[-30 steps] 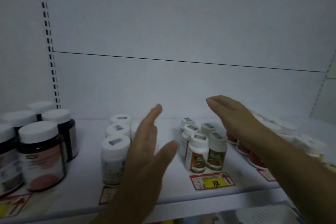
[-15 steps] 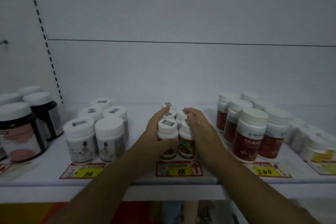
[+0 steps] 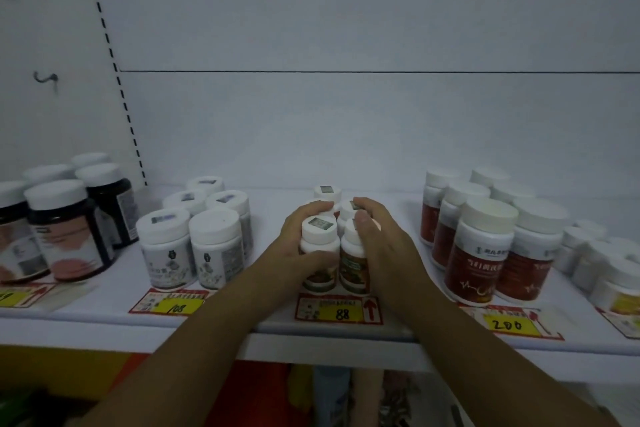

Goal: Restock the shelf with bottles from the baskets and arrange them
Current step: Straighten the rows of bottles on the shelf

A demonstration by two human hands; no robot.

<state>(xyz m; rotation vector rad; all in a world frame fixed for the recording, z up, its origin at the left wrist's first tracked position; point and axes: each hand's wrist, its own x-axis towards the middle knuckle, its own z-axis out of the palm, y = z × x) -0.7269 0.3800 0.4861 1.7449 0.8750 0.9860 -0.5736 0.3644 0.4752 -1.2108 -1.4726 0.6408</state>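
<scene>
A cluster of small white-capped bottles (image 3: 319,236) with brown-green labels stands mid-shelf behind the "88" price tag (image 3: 341,310). My left hand (image 3: 291,250) wraps the cluster's left side, thumb across the front-left bottle. My right hand (image 3: 384,246) curls round the right side, thumb on the cap of the front-right bottle (image 3: 353,267). One more bottle of the cluster (image 3: 327,193) stands behind, free of both hands. The white shelf (image 3: 263,326) carries them all.
Grey-labelled white bottles (image 3: 194,239) stand left of the cluster, dark jars (image 3: 65,229) at far left. Red-labelled bottles (image 3: 485,246) stand to the right, smaller white ones (image 3: 602,260) beyond. Colourful goods show below the shelf edge.
Both hands came down from open above the shelf and closed round the small bottle cluster. Since half a second ago they have held still; the view sits a little closer.
</scene>
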